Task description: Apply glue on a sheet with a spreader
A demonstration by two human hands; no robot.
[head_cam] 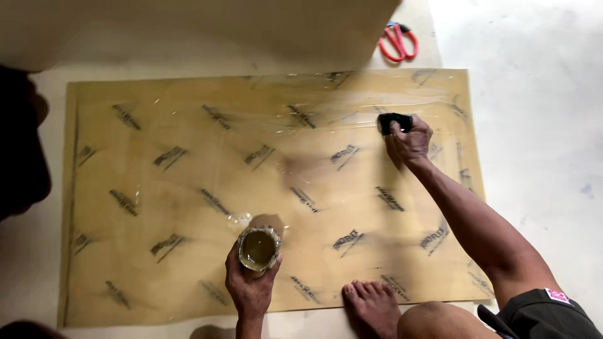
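Both hands work: our left hand [251,285] grips a tape roll [258,247] at six o'clock, our right hand [409,141] presses a black pad [394,122] on the brown sheet [188,188] at two o'clock, so next we judge steady smoothing.

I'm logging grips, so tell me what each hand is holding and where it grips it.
The left hand grips a roll of clear tape around its outer rim. The right hand pinches a small black object at its right end.

A roll of clear tape [258,248] stood on the tan printed sheet [188,188]; a small black pad [394,122] lay pressed flat near its far edge.
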